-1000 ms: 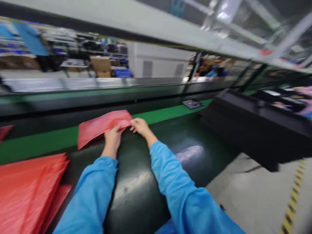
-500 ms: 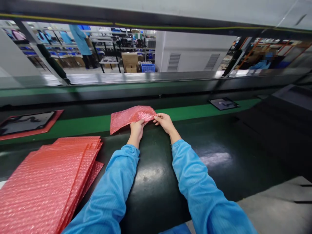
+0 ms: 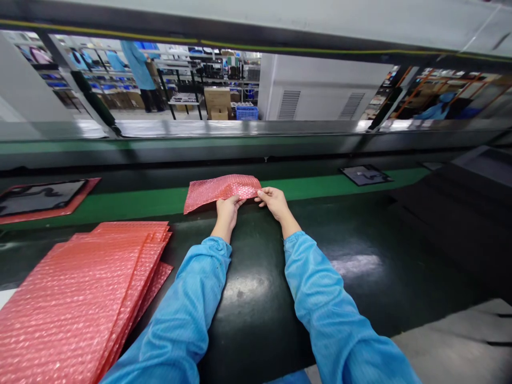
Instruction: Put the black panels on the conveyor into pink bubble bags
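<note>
pink bubble bag (image 3: 218,191) pinched at its near edge between left hand (image 3: 226,209) and right hand (image 3: 273,200).

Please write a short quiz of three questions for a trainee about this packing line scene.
1. True or false: both hands grip the pink bubble bag.
2. Where is the stack of pink bags? A) beside the left sleeve B) on the green belt C) by the right hand
3. What lies on the green belt at far right?

Key: 1 true, the left hand too. 2 A. 3 A dark flat panel.
</note>
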### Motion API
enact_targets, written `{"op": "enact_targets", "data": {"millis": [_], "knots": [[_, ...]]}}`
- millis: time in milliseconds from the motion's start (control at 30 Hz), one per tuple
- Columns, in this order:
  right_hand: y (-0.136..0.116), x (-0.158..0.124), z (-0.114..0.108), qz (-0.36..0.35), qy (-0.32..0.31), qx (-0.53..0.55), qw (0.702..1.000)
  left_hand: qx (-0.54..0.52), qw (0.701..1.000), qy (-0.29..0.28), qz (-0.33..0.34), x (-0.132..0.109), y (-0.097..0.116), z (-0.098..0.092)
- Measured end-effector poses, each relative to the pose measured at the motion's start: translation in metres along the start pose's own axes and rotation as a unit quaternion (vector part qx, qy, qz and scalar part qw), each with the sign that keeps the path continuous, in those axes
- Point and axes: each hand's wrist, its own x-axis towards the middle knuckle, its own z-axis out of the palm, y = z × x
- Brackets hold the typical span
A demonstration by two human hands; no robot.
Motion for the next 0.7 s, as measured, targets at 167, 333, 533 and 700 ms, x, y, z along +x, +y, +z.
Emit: {"op": "enact_targets", "data": {"millis": [167,333,533,700], "knots": [[0.001,0.005,-0.005,-0.029,0.060,0.009,0.998,0.009,1.000,0.002,0.015,0.004,0.011,-0.004],[0.002,0.011,-0.009,-0.017,0.071,0.021,0.997,0.028,0.998,0.035,0.051,0.016,0.019,-0.010],[-0.002,0.011,-0.008,0.006,0.102,0.038,0.994,0.089,0.975,0.155,0.129,0.019,0.025,-0.016],[-0.002,0.014,-0.008,0.013,0.105,0.040,0.994,0.173,0.919,0.225,0.274,0.000,0.037,-0.020]]}}
